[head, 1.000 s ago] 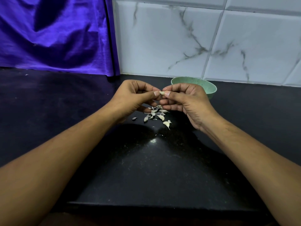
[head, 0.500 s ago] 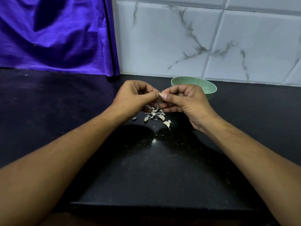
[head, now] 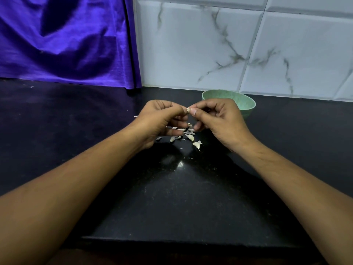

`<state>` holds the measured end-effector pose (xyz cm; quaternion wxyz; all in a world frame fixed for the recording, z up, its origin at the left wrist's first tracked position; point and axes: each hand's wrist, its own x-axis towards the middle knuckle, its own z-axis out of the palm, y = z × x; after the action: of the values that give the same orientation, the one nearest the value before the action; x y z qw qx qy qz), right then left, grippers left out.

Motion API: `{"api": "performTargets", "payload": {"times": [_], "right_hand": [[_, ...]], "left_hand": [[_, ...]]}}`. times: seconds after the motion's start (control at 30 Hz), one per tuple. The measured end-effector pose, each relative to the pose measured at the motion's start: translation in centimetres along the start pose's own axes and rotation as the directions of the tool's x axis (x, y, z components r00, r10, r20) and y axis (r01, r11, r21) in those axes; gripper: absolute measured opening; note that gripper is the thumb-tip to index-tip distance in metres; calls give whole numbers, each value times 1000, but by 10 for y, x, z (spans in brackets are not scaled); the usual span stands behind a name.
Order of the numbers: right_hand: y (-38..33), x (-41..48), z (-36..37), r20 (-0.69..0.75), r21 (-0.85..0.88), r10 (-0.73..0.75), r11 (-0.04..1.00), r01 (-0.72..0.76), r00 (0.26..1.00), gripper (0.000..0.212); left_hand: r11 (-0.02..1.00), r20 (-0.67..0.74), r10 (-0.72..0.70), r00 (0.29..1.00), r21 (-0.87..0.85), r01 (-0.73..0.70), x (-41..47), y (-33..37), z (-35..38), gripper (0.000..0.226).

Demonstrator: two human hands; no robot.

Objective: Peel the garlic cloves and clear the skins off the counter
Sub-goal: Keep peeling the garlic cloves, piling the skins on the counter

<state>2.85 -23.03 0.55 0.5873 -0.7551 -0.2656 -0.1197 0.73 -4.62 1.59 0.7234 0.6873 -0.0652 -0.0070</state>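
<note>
No readable text, label or number anywhere.

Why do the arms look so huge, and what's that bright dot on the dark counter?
Head view: the wide-angle lens stretches the forearms near the edges and bows the wall tiles; the dot is probably a light reflected in the glossy counter; soft shadows lie under both arms; the garlic clove pinched by left hand and right hand looks tiny but sharp.

A speckled black counter [head: 172, 197] met white grey-veined wall tiles [head: 191, 44], with a shiny purple cloth [head: 66, 44] hanging at left.
</note>
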Motion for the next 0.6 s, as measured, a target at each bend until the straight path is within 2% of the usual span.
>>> {"api": "performTargets", "payload": {"times": [0.4, 0.6], "right_hand": [[4, 1, 0, -5, -12, -26, 1000, 26, 1000, 12], [3, 0, 0, 15, -86, -31, 996, 33, 999, 11]], "left_hand": [[998, 60, -13, 998, -60, 16, -1, 1, -3, 12], [997, 17, -33, 999, -74, 34, 1, -2, -1, 14]]}}
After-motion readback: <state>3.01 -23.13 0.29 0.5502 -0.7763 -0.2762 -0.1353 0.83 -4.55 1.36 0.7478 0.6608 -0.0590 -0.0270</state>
